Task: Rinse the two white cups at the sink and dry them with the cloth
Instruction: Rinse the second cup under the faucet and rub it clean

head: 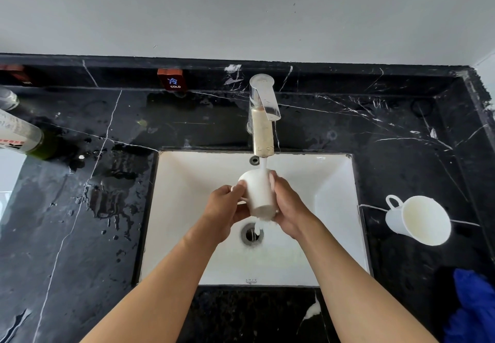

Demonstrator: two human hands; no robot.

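**Q:** What does the head camera show at the sink?

**A:** Both forearms reach in from the bottom edge over a white rectangular basin (184,208) set into a black marble counter (80,235). Between the hands is a white cup (257,195), tipped with its base toward the viewer, under the running stream from the chrome tap (263,117). The left hand (225,208) curls round the cup's handle side; the right hand (288,208) wraps the opposite wall, fingertips up near the rim. Water spills off the base toward the drain (251,234).

**Q:** Where is the other cup, and the cloth?

**A:** A second white cup (417,220) stands on the counter right of the basin, well apart from the hands, handle pointing to the back left. A blue cloth (471,308) lies at the lower right corner, partly cut off by the frame.

**Q:** How much room around the basin?

**A:** The counter runs wide on both sides. A raised black ledge closes the back and right edges. The left stretch is wet with puddles and drops; a bottle (18,136) lies at the far left edge.

**Q:** Any writing?

**A:** A small dark tag (171,80) on the back ledge reads "COLD" under a Chinese character. The bottle's label is too blurred to read.
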